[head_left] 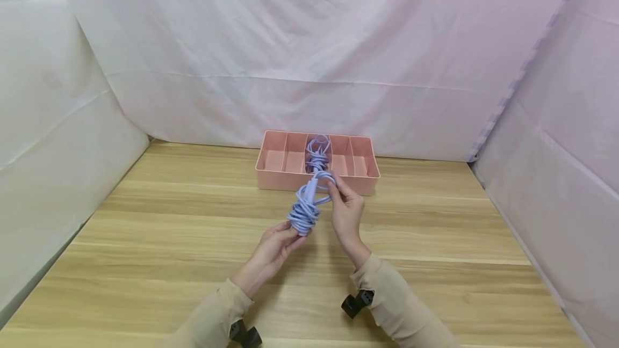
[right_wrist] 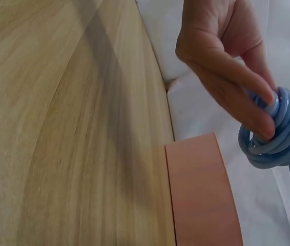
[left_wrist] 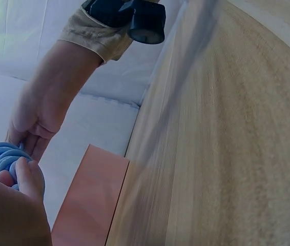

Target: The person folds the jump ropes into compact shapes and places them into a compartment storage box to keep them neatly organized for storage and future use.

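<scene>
A light blue cord (head_left: 303,215), wound into a thick bundle, is held in the air above the table in front of the pink box. A smooth, pale blue stem (head_left: 311,190) sticks out of its upper end; its kind is unclear. My left hand (head_left: 274,248) grips the bundle's lower end between thumb and fingers. With thumb and fingertips, my right hand (head_left: 347,211) pinches a loose loop at the top. A similar coiled blue cord (head_left: 317,161) lies in the middle compartment of the pink box (head_left: 280,180).
The box stands near the table's back edge, with several compartments split by thin dividers. Wood-grain tabletop (head_left: 159,240) stretches around it. White sheets (head_left: 309,42) hang behind and at both sides. Each wrist carries a small black camera (head_left: 357,303).
</scene>
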{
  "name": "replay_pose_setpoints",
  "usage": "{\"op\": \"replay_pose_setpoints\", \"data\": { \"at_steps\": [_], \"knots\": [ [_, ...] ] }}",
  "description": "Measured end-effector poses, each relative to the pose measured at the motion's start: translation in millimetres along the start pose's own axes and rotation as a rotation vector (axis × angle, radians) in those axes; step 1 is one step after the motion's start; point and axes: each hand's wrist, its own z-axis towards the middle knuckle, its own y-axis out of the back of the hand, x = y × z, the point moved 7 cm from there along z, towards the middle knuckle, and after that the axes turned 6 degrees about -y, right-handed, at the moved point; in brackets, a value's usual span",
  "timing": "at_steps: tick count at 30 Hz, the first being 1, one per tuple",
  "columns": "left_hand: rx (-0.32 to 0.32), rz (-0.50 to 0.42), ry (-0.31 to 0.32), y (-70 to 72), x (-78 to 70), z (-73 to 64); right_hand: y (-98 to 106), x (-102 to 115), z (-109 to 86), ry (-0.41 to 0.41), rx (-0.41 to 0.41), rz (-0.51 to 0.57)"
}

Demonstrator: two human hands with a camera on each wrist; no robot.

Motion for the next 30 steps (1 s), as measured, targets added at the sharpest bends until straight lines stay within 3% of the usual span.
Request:
{"op": "replay_pose_setpoints", "data": {
  "at_steps": [3,6,11,14,17,22,30],
  "knots": [
    [0.009,-0.021,0.009,-1.0,-0.6,0.2,-3.0,10.8,-2.4,0.063,0.0,-0.053],
    [-0.001,-0.038,0.023,-1.6,-1.1,0.6,-5.1,5.8,-3.3,0.164,0.02,-0.099],
    [-0.016,-0.053,0.044,-2.7,-2.3,1.3,-8.6,-1.2,-7.4,0.46,0.046,-0.236],
    [-0.019,-0.076,0.043,-2.8,-2.6,2.2,-13.5,4.7,-14.0,0.588,0.077,-0.274],
    [-0.036,-0.113,0.035,-2.2,-3.6,2.9,-16.9,3.9,-18.9,0.616,0.118,-0.268],
    [-0.067,-0.148,0.017,-1.0,-5.3,2.2,-20.0,-1.8,-26.3,0.59,0.16,-0.252],
    [-0.1,-0.149,-0.016,-1.7,-12.4,1.5,-21.5,0.4,-39.5,0.601,0.187,-0.193]
  ]
}}
